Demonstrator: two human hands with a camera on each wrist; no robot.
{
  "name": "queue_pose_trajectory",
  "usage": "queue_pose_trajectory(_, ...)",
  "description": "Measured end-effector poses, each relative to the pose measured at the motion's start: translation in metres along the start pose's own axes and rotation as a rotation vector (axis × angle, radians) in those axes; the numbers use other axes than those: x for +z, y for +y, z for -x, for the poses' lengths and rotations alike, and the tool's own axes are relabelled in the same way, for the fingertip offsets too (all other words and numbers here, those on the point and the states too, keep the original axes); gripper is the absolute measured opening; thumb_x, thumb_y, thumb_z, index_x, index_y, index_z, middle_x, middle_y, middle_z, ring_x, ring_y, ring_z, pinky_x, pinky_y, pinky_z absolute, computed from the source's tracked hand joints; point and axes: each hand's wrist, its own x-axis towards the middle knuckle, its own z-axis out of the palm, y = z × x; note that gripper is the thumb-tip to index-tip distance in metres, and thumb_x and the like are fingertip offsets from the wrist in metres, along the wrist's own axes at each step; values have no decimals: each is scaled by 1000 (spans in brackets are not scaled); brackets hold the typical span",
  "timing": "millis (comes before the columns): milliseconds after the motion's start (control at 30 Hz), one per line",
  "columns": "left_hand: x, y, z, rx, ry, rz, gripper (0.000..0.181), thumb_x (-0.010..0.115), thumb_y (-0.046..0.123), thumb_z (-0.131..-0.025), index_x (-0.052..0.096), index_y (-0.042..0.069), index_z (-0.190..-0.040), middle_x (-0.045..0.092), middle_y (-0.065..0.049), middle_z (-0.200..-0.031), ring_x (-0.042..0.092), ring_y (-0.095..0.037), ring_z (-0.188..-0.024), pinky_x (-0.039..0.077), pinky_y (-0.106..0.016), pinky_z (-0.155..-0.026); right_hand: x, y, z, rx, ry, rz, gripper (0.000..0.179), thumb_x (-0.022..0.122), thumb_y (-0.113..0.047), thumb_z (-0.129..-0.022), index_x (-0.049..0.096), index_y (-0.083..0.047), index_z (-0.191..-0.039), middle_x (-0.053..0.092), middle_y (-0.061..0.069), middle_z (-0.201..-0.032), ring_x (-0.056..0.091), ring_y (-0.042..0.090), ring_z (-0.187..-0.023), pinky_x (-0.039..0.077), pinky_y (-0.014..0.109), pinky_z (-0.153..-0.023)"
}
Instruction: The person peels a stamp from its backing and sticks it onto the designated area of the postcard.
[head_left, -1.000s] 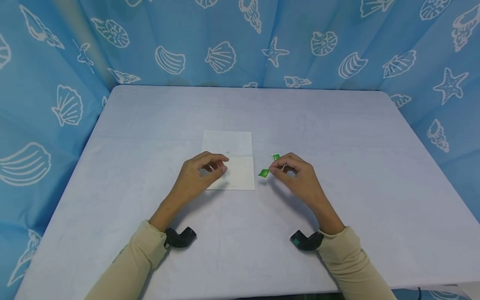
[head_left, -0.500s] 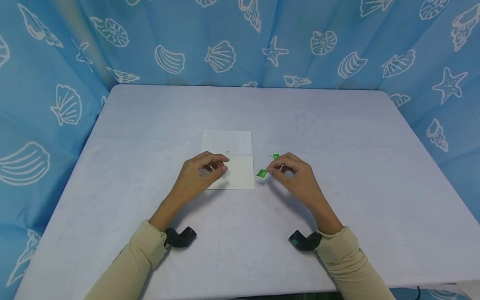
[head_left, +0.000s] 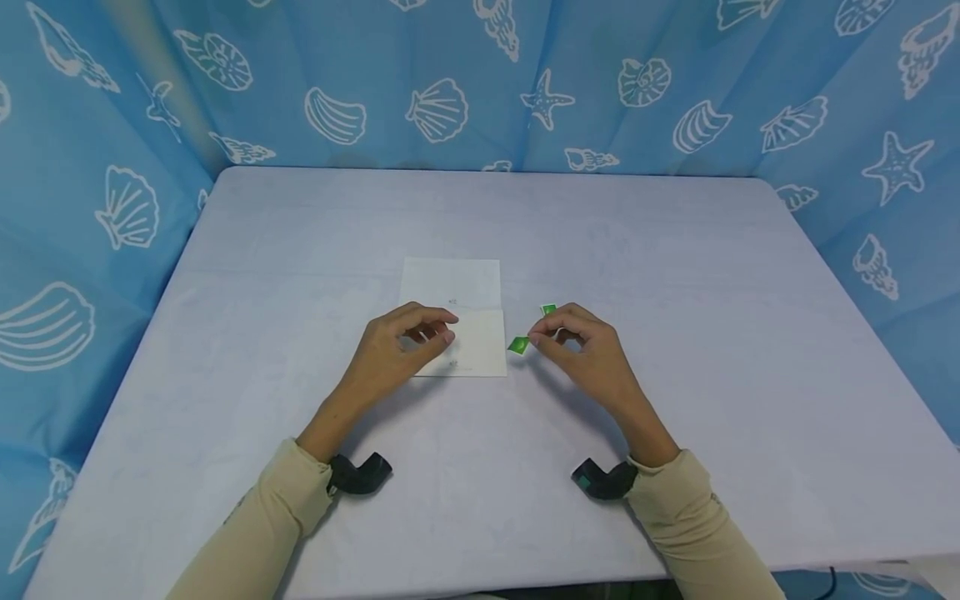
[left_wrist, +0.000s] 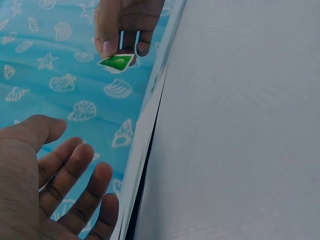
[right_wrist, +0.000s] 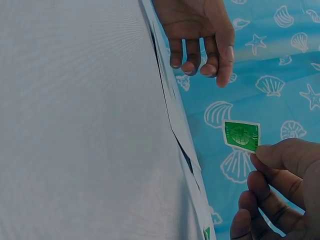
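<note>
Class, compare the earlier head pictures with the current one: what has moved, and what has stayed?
The right hand has carried its pinched green stamp slightly left, toward the white paper. Nothing was grabbed or released. The left hand, paper and second stamp barely changed.

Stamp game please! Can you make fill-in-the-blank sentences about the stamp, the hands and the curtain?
1. The ____ hand pinches a stamp.
2. That stamp is mostly ____ inside its white border.
3. The left hand is holding ____.
4. The curtain behind the table is mainly ____.

Missing words: right; green; nothing; blue.
</note>
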Motion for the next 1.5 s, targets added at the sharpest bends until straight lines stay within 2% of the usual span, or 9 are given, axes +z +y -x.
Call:
queue_pose_trajectory(533, 0, -1, -1, 6, 8, -26, 26, 62, 37, -87, 66, 22, -108, 60, 15, -93, 57, -3, -85, 49, -26, -74, 4, -1, -3, -10, -9, 5, 7, 65, -6, -85, 67, -2, -91, 60, 9, -93, 53, 16, -85, 47, 30, -73)
queue_pose_trajectory(967, 3, 1, -1, -6, -2, 5, 26, 63, 36, -87, 67, 21, -107, 60, 13, -92, 57, -5, -85, 49, -27, -74, 5, -2, -1, -16, -8, -3, 7, 65, -7, -85, 67, -2, -90, 60, 9, -93, 53, 16, -86, 47, 31, -73)
queue_pose_trajectory(1233, 9, 3, -3, 16, 3, 17, 26, 63, 35, -86, 68, 19, -106, 61, 14, -90, 57, -4, -84, 50, -27, -73, 7, -6, -2, -15, -2, 33, 6, 65, -8, -85, 68, -4, -89, 60, 7, -92, 53, 15, -84, 47, 30, -72)
queue_pose_trajectory(1500, 11, 5, -2, -11, -14, -1, 27, 63, 38, -86, 68, 21, -105, 61, 16, -90, 57, -3, -83, 49, -26, -73, 11, -6, -2, -31, -2, 22, 6, 65, -7, -85, 68, -3, -88, 60, 8, -91, 52, 16, -83, 47, 30, -72)
